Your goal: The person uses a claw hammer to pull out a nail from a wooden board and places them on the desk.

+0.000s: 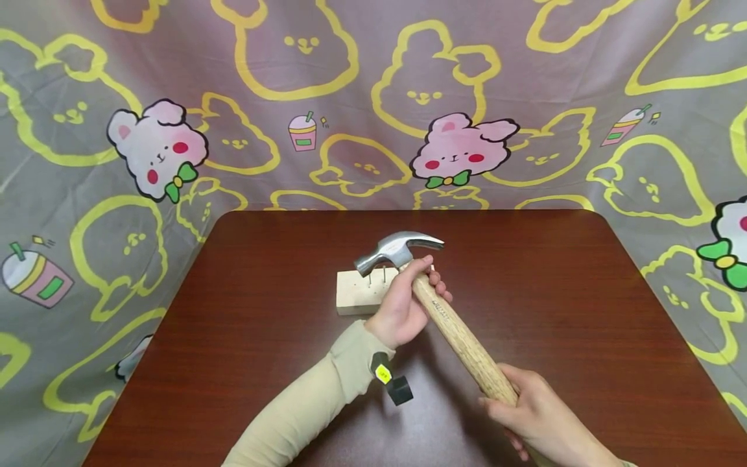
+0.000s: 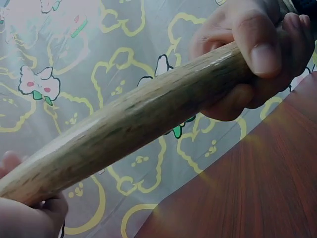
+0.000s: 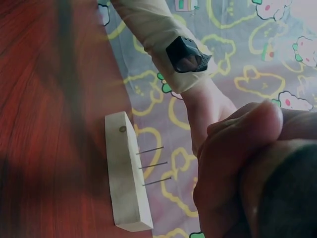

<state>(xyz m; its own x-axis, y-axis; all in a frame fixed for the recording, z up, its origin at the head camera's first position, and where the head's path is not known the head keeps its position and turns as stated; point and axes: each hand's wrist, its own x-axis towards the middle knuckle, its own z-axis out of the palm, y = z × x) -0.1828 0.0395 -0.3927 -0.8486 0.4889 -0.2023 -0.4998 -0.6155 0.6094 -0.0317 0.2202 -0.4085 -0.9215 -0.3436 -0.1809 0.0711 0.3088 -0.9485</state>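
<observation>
A claw hammer (image 1: 463,340) with a steel head (image 1: 397,250) and a pale wooden handle is held up slantwise over the table. My left hand (image 1: 404,310) grips the handle just below the head, its thumb lying along the wood. Lower down, near the handle's butt, my right hand (image 1: 539,407) wraps its fingers around it; the left wrist view shows this right hand (image 2: 257,54) up close. Behind the left hand a pale wooden block (image 1: 353,299) lies on the table, partly hidden. In the right wrist view, three nails (image 3: 154,165) stick out of one face of the block.
The brown wooden table (image 1: 262,259) has rounded far corners. A patterned cloth (image 1: 350,65) with cartoon animals hangs around its back and sides. A small black camera (image 1: 399,391) is strapped to the left wrist over a beige sleeve (image 1: 297,402).
</observation>
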